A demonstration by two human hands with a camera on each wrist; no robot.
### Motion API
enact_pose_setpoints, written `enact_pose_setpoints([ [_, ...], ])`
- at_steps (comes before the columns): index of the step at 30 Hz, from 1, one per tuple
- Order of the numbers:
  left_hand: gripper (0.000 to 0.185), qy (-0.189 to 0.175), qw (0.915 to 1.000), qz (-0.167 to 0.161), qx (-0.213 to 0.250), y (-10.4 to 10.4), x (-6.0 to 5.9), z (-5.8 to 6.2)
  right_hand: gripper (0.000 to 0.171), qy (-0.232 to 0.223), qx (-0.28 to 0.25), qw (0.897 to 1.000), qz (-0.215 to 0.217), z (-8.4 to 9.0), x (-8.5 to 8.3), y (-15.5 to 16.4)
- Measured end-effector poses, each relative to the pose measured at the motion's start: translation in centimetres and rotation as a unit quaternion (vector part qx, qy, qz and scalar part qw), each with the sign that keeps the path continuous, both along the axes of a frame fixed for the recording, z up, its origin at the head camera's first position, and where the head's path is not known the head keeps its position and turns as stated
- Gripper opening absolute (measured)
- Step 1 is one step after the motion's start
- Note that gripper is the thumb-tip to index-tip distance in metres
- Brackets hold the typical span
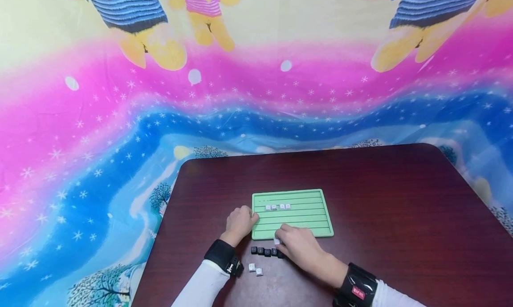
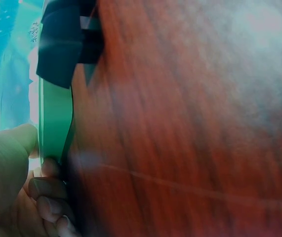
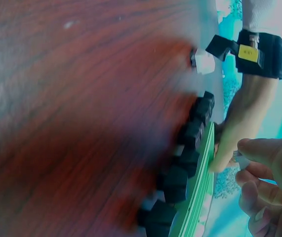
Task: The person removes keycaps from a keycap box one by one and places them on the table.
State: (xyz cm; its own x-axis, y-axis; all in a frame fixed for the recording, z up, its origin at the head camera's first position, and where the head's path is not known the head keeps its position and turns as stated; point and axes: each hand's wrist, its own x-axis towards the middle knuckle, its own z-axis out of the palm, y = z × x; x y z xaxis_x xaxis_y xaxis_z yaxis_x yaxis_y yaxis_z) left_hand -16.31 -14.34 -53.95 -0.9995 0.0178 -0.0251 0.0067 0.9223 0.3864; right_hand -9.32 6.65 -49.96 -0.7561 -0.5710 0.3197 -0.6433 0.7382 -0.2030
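Note:
A green ridged tray (image 1: 304,218) lies on the dark wooden table (image 1: 401,218), with several white keycaps (image 1: 278,206) in a row on its upper part. My left hand (image 1: 244,220) grips the tray's left edge (image 2: 54,123), thumb on top and fingers (image 2: 47,197) curled beneath. Over the tray's front edge, my right hand (image 1: 283,236) pinches a small white keycap (image 1: 276,241), which shows again as the white keycap (image 3: 239,158) between thumb and fingers (image 3: 266,148). A row of black keycaps (image 1: 264,251) lies just below the tray, beside the right hand.
Two loose white keycaps (image 1: 255,269) sit near my left wrist; one white keycap (image 3: 205,61) appears in the right wrist view. Black keycaps (image 3: 185,163) line the tray edge (image 3: 202,197). A colourful patterned cloth (image 1: 120,142) surrounds the table.

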Motion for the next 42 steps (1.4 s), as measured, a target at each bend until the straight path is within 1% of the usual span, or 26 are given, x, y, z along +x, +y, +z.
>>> enact_pose_setpoints([
  [8, 0.052, 0.002, 1.0000, -0.005, -0.003, 0.0, 0.0, 0.0, 0.017, -0.009, 0.001, 1.000, 0.016, -0.2, 0.7, -0.7],
  [15, 0.053, 0.004, 1.0000, -0.004, -0.004, 0.0, -0.1, 0.2, 0.016, -0.019, 0.020, 0.999, 0.037, -0.7, 2.0, -1.3],
  [19, 0.053, 0.008, 0.9999, -0.006, -0.005, 0.0, -0.1, 0.1, 0.018, -0.017, 0.032, 0.998, 0.045, -1.2, 2.7, -1.8],
  [24, 0.053, 0.008, 0.9999, -0.009, -0.001, 0.0, 0.1, 0.0, 0.019, -0.011, 0.033, 0.998, 0.051, -1.8, 3.4, -2.2],
  [28, 0.053, 0.013, 0.9999, -0.009, 0.000, 0.0, 0.2, 0.1, 0.017, -0.016, 0.045, 0.997, 0.059, -2.1, 3.7, -2.4],
  [33, 0.053, 0.009, 0.9999, -0.012, -0.001, 0.0, 0.1, 0.1, 0.016, -0.023, 0.061, 0.996, 0.066, -2.6, 4.1, -2.7],
  [35, 0.053, 0.004, 0.9999, -0.012, -0.001, 0.0, 0.0, 0.1, 0.016, -0.021, 0.065, 0.995, 0.067, -2.8, 4.2, -2.9],
  [42, 0.053, 0.003, 1.0000, -0.006, -0.003, 0.0, 0.1, 0.1, 0.019, 0.003, 0.071, 0.996, 0.062, -3.6, 4.2, -3.1],
])
